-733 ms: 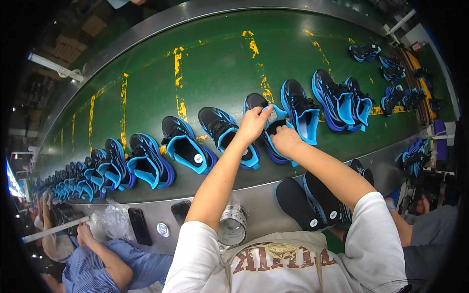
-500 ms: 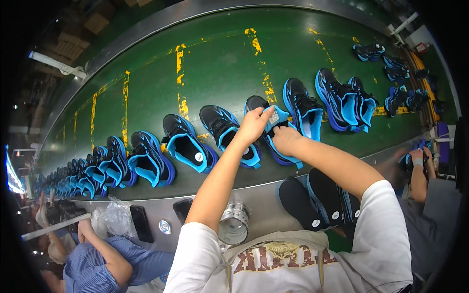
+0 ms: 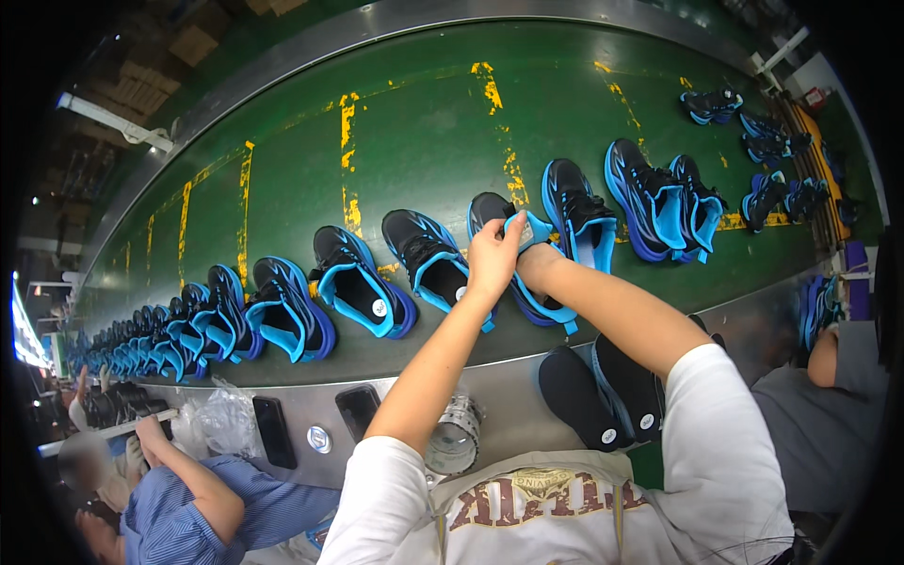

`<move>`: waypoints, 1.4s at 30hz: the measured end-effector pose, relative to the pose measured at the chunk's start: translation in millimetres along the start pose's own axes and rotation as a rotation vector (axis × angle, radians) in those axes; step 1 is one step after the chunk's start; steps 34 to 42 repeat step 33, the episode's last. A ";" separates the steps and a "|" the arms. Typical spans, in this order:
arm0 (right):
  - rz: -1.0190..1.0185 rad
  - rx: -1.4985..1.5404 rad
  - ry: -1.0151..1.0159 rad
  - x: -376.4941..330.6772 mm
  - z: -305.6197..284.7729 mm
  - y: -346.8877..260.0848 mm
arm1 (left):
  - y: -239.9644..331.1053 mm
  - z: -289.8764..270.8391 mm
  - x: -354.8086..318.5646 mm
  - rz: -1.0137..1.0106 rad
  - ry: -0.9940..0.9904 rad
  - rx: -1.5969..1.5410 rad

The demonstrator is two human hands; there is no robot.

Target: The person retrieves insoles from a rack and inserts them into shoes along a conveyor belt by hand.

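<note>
Shoe: your black-and-blue shoe (image 3: 527, 273) sits on the green belt (image 3: 424, 141), between two others.
Left hand (image 3: 492, 259): fingers pinch its tongue.
Right hand (image 3: 535, 268): inside the shoe, fingers hidden; cannot tell.
Insoles (image 3: 603, 395): two, by your chest.

Single head-worn fisheye, steeply down, fairly near the conveyor belt (image 3: 424, 132)

shoes (image 3: 353, 282) in a row on belt (image 3: 424, 122), insoles (image 3: 603, 395) before it
</note>
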State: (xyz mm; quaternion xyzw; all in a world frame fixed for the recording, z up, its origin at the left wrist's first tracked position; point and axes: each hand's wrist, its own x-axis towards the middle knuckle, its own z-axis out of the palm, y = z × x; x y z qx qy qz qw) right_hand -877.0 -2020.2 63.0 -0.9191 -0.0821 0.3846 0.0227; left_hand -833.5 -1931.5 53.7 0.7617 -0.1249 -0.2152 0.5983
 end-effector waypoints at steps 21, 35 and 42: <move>0.066 0.282 0.207 40.0 39.1 10.5 | -10.6 18.1 -5.8 0.341 -0.009 0.346; -0.136 -0.514 0.063 -18.8 4.9 6.6 | -11.8 4.5 8.1 0.104 -0.040 0.391; -0.136 -0.514 0.063 -18.8 4.9 6.6 | -11.8 4.5 8.1 0.104 -0.040 0.391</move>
